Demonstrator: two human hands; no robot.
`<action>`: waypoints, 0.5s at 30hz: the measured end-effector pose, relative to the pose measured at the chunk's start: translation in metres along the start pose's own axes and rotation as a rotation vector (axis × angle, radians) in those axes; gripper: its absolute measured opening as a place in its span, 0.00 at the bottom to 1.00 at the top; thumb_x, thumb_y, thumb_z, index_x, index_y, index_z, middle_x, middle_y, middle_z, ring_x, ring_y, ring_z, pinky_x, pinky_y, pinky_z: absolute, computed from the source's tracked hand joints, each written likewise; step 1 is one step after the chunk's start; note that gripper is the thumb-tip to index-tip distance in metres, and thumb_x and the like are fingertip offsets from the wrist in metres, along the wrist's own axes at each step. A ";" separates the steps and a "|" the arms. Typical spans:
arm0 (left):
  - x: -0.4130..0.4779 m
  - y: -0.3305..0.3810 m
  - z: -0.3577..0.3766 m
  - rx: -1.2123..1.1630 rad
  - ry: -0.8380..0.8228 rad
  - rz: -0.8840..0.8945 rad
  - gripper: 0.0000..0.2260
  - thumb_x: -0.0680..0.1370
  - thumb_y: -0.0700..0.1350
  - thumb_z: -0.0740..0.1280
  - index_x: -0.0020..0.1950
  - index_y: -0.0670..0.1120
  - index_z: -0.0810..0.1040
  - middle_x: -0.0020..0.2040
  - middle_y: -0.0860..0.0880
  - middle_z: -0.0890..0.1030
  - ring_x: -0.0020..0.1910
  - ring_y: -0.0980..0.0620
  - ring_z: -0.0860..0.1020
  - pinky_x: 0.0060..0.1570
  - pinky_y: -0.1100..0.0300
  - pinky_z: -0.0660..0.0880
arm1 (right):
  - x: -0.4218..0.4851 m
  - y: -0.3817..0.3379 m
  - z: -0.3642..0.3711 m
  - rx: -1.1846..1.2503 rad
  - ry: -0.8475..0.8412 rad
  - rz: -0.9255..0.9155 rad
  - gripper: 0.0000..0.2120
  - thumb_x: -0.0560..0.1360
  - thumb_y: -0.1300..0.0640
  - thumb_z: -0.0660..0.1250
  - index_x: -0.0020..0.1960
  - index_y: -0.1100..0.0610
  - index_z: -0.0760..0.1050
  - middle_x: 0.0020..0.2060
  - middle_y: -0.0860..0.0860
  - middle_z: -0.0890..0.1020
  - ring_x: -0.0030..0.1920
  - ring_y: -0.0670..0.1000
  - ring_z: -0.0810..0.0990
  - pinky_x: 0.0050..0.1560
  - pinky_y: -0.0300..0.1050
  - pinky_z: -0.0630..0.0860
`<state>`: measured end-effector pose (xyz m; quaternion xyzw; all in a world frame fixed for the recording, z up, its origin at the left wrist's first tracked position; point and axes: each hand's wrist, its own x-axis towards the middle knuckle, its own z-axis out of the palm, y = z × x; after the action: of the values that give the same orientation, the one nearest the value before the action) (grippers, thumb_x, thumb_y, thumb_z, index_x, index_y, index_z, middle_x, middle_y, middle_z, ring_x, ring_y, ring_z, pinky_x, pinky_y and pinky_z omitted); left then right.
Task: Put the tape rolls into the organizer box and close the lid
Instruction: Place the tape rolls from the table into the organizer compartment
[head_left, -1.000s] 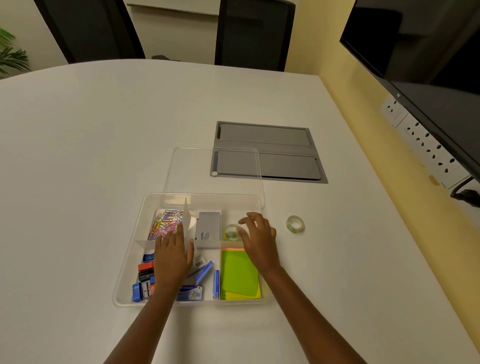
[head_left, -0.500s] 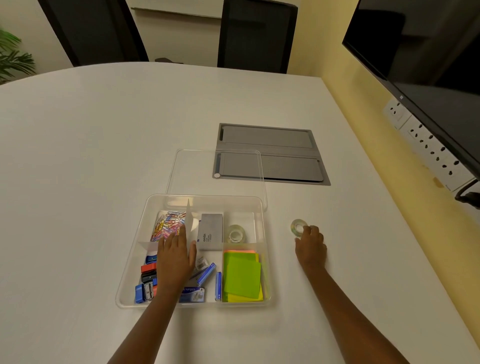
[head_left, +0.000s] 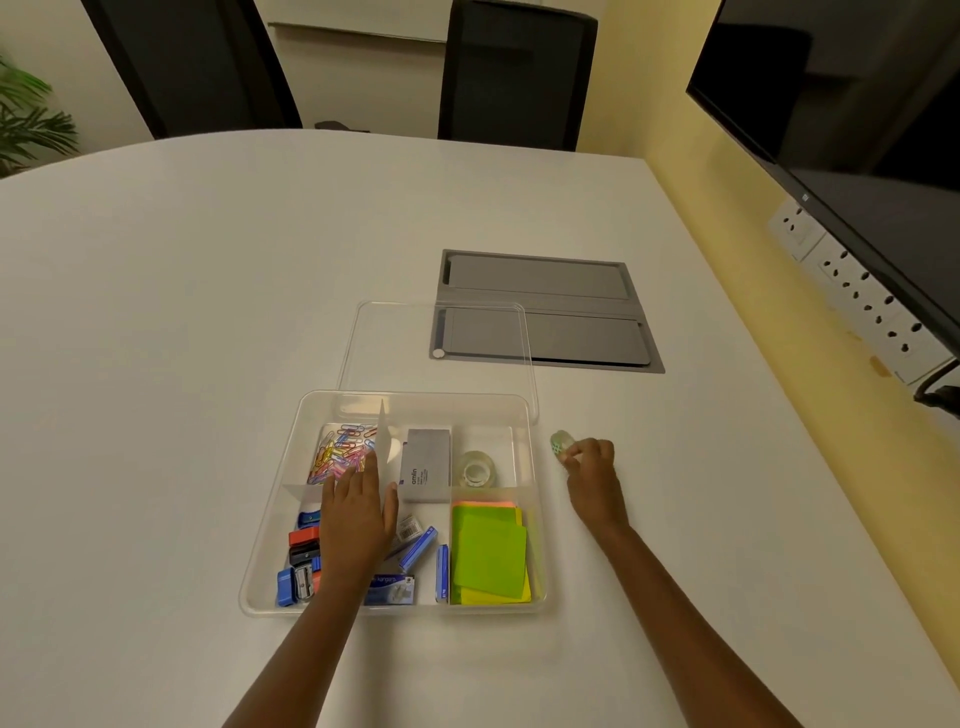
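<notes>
Head | right hand (head_left: 589, 462) grip pinching clear, seemingly green-tinted tape roll (head_left: 561, 445) | left hand (head_left: 356, 512) flat, apart

Organizer box (head_left: 270, 561) sits on the surface (head_left: 208, 312), near the viewer's edge. Lid (head_left: 436, 353) lies flat at 12 o'clock of the box, touching its far rim and partly over the recessed panel (head_left: 571, 312). In the box: paper clips (head_left: 340, 452) in the 11 o'clock compartment; one tape roll (head_left: 475, 469) in the 1 o'clock compartment; sticky notes (head_left: 488, 558) at 5 o'clock. Left hand (head_left: 356, 519) rests inside the box. Second tape roll (head_left: 560, 445) at 3 o'clock, just outside the box wall, in the right hand (head_left: 592, 470).
</notes>
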<state>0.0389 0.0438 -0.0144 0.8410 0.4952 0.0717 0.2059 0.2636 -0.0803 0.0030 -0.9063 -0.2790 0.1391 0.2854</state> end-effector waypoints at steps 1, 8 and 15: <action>0.000 0.000 0.000 0.002 0.000 0.000 0.30 0.74 0.53 0.45 0.72 0.39 0.58 0.68 0.38 0.71 0.69 0.40 0.67 0.74 0.46 0.54 | -0.003 -0.009 0.000 0.040 0.016 -0.047 0.08 0.78 0.65 0.61 0.54 0.68 0.71 0.60 0.63 0.70 0.54 0.64 0.77 0.52 0.52 0.75; 0.001 0.000 0.001 -0.008 0.012 -0.004 0.29 0.74 0.52 0.47 0.72 0.38 0.59 0.67 0.36 0.72 0.68 0.40 0.69 0.73 0.46 0.55 | -0.027 -0.058 0.021 -0.049 -0.070 -0.343 0.06 0.78 0.62 0.60 0.52 0.63 0.72 0.57 0.57 0.74 0.53 0.59 0.77 0.54 0.51 0.71; 0.001 -0.001 0.000 0.002 -0.001 -0.002 0.30 0.74 0.53 0.45 0.72 0.39 0.58 0.69 0.38 0.70 0.70 0.42 0.67 0.74 0.47 0.53 | -0.031 -0.058 0.040 -0.215 -0.174 -0.419 0.12 0.81 0.60 0.52 0.59 0.57 0.72 0.60 0.53 0.75 0.58 0.53 0.75 0.61 0.49 0.66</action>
<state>0.0389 0.0447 -0.0147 0.8409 0.4958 0.0703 0.2054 0.1977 -0.0416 0.0086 -0.8384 -0.4975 0.1242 0.1849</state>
